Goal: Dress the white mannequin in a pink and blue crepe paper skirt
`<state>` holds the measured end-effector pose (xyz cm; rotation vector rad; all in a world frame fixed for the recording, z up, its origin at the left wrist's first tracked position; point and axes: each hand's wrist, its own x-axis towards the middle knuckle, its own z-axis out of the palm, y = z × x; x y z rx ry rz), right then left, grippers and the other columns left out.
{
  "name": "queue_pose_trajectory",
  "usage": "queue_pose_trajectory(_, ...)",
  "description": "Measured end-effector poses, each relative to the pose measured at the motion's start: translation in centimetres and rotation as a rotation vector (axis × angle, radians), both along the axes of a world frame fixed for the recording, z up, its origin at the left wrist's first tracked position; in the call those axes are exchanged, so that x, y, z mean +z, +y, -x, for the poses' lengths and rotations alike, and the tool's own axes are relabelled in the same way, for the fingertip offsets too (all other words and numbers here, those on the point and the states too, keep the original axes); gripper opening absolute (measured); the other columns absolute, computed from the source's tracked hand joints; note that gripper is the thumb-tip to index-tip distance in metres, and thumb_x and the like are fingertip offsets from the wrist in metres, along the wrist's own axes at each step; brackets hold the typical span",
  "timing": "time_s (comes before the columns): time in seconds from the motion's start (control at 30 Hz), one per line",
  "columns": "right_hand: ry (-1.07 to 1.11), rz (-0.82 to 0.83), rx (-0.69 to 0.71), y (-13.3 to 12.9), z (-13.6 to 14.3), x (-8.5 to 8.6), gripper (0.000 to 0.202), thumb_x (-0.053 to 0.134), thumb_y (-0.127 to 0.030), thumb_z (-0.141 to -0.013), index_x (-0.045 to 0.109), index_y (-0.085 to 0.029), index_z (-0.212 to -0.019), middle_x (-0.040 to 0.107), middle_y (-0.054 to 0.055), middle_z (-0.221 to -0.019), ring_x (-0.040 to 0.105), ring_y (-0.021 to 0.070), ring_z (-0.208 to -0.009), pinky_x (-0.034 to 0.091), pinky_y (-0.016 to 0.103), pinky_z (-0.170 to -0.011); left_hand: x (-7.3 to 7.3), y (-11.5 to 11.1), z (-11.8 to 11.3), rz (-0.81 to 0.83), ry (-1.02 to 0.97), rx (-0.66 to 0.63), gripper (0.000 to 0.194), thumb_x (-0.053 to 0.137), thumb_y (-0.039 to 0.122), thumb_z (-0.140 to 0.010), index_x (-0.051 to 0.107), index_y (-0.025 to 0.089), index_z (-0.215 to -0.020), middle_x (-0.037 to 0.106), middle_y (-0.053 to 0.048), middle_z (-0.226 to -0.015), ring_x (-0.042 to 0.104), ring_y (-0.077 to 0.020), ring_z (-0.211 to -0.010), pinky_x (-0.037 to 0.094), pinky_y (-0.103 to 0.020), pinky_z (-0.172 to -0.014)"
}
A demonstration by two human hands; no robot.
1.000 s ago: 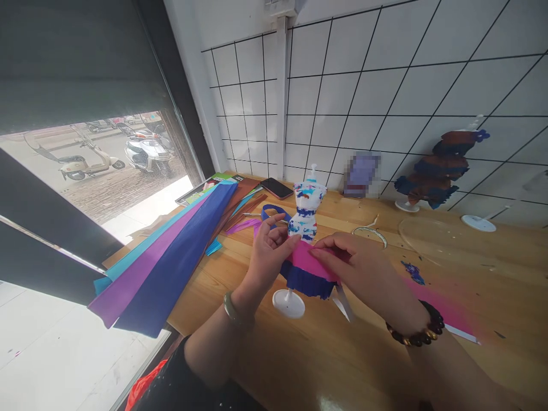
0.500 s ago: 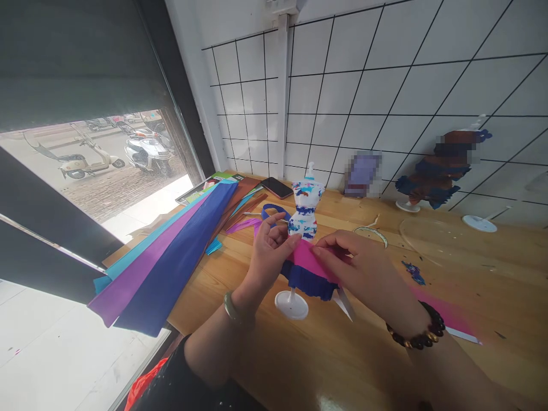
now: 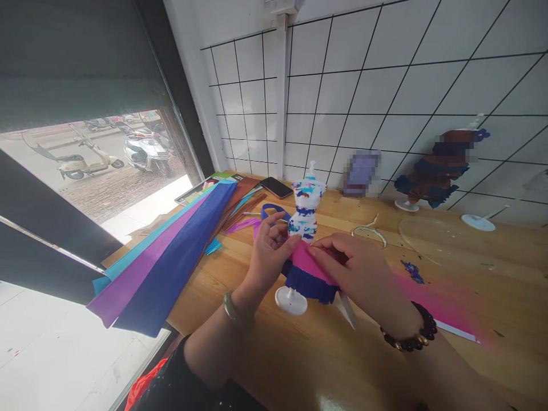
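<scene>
A small mannequin (image 3: 305, 208) on a round white base (image 3: 291, 301) stands on the wooden table (image 3: 325, 354). Its torso is white with blue and pink blotches. A ruffled dark-blue crepe skirt (image 3: 309, 285) hangs at its hips, with a pink crepe strip (image 3: 309, 261) laid over it at the waist. My left hand (image 3: 269, 253) holds the figure's waist from the left, thumb pressed on the pink strip. My right hand (image 3: 358, 268) pinches the pink strip against the waist from the right; the strip trails off to the right (image 3: 436, 305) under my wrist.
Long sheets of crepe paper (image 3: 171, 257) in blue, purple, teal and brown fan off the table's left edge. A phone (image 3: 277, 187), a second dressed mannequin (image 3: 436, 168), a white stand (image 3: 478, 222) and a thin ring (image 3: 370, 232) lie toward the tiled wall.
My right hand has slid slightly left and closed tighter over the pink strip at the waist. The mannequin and my left hand have hardly moved.
</scene>
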<state>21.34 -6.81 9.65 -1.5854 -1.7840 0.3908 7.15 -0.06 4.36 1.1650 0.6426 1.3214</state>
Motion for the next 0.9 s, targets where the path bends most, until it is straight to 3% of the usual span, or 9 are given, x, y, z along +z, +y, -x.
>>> queue_pose_trajectory(0.9,0.026,0.044,-0.037,1.0,-0.8,-0.6,0.021,0.051,-0.037,-0.083,0.069,-0.024,-0.080,0.071,0.001,-0.085,0.064,0.0181,-0.077,0.047,0.028,-0.062,0.2,-0.1,0.0,0.047,-0.068,-0.066,0.056,0.072,0.022,-0.068,0.045,0.022,-0.117,0.064,0.000,-0.084,0.058,-0.0087,-0.073,0.045,-0.021,-0.067)
